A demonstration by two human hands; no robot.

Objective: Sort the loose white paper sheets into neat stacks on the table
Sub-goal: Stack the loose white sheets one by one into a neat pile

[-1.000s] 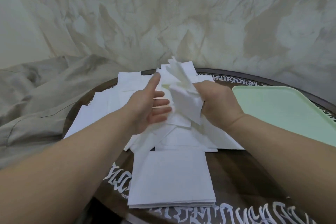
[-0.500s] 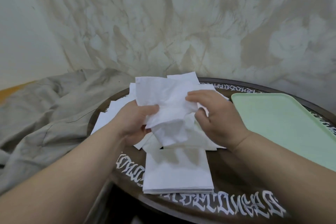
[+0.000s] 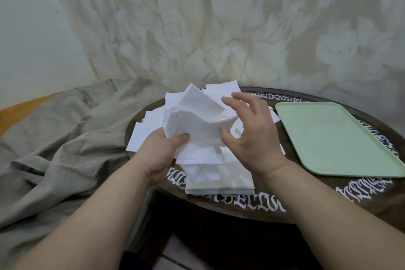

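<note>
Your left hand (image 3: 161, 151) now carries the whole bundle of loose white paper sheets (image 3: 197, 125), its grip curled round the lower left corner with the thumb pressed across the top sheet. Half a second ago your right hand (image 3: 249, 133) was pinching the same bundle from the right; it has since let go and hovers just beside the sheets, fingers spread and lightly bent, holding nothing. A second ago the roles were the reverse: the right hand held the crumpled sheets and the left was spread.

So the bundle has been passed across, and the right hand is free, probably to square the edges or peel off the next sheet. The sheets fan out unevenly and curl at the upper edge, so they are not yet aligned.

The bundle sits at the centre of the frame, lifted above the round dark counter (image 3: 306, 206). Below it, toward the lower centre, a neat stack (image 3: 232, 184) already lies near the counter's front edge. More unsorted sheets (image 3: 140, 136) lie spread behind and to the left of your hands. The pale green tray (image 3: 335, 138) at the right holds nothing that can be seen. Much remains to sort.
</note>
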